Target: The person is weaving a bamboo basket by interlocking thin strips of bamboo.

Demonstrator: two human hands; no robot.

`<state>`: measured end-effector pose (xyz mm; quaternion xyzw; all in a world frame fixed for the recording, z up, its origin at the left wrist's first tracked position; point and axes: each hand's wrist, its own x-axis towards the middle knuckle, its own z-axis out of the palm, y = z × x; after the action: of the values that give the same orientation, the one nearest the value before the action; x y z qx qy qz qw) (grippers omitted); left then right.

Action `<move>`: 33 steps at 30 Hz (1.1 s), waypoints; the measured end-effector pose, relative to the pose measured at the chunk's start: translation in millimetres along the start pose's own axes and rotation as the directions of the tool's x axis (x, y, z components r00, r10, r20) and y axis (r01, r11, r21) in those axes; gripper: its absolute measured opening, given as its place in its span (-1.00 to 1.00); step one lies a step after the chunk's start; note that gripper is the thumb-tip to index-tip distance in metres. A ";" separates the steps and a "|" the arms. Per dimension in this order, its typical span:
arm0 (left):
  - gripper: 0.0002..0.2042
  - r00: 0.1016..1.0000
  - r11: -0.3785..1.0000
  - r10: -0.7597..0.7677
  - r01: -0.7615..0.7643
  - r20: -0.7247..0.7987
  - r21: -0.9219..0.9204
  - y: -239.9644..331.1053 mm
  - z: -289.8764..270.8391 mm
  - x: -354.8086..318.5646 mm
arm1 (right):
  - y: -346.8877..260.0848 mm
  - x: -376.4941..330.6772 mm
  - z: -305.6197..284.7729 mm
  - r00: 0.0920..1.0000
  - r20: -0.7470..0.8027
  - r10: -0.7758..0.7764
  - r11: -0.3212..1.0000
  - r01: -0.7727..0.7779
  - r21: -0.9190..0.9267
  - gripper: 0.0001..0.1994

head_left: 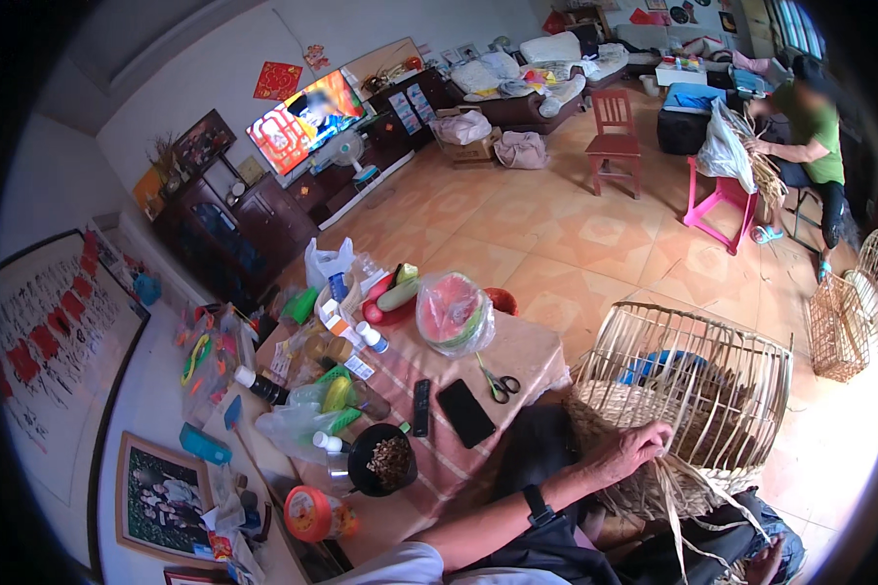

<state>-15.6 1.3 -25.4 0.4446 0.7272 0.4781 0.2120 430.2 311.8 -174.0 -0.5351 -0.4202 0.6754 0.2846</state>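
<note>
A basket with an open frame of pale upright strips (751,390) and a braided straw lower wall stands before my lap, tilted. My left hand (636,454), with a dark watch on its wrist, is at the basket's near side. Its fingers are closed in a pinch at the weaving, where a straw strip (669,487) and other loose ends hang down. My right hand (766,563) is low at the right, in shadow by my knee, close to the end of a straw strand. Its fingers are only partly seen. Something blue (658,366) shows through the basket's bars.
At left, a cloth-covered table (527,366) bears scissors (503,388), a phone (466,412), a remote (421,408), a black bowl (380,460) and wrapped watermelon (451,312). Another person (812,136) handles straw by a pink stool (720,200). More baskets (839,327) stand at right.
</note>
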 end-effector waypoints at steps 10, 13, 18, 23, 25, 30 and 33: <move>-0.84 0.974 0.955 -0.158 0.193 -0.164 0.224 24.5 4.9 3.7 | 251.9 35.8 -51.8 0.963 -0.146 0.227 0.974 -0.228 0.007 -0.79; -0.84 0.948 0.938 -0.259 0.293 -0.186 0.185 31.9 7.2 12.5 | 302.8 24.6 -39.2 0.988 -0.126 -0.090 0.861 0.014 -0.508 -0.80; -0.74 0.954 0.929 -0.209 0.262 -0.215 0.260 27.4 16.3 10.2 | 265.8 4.6 -3.5 0.986 -0.103 -0.128 0.502 -0.026 -0.865 -0.77; -0.74 0.955 0.958 -0.150 0.205 -0.257 0.202 10.8 12.8 4.0 | 223.5 40.1 26.4 0.966 0.038 -0.255 0.406 0.142 -0.903 -0.74; -0.74 0.959 0.959 -0.132 0.188 -0.252 0.214 7.3 10.8 4.1 | 220.8 55.1 29.5 0.979 0.069 -0.193 0.422 0.147 -0.895 -0.70; -0.75 0.953 0.948 -0.163 0.223 -0.254 0.228 6.1 7.6 4.7 | 216.3 69.3 19.2 0.967 0.190 -0.169 0.258 0.229 -0.939 -0.83; -0.76 0.957 0.949 -0.162 0.218 -0.243 0.227 7.0 6.8 5.2 | 207.7 60.7 11.5 0.929 0.208 -0.306 0.308 0.303 -0.902 -0.89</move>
<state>-10.2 10.3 -21.7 0.3394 0.8406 0.4057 0.1170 416.6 258.7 -383.7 -0.5130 -0.8166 0.2576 0.0597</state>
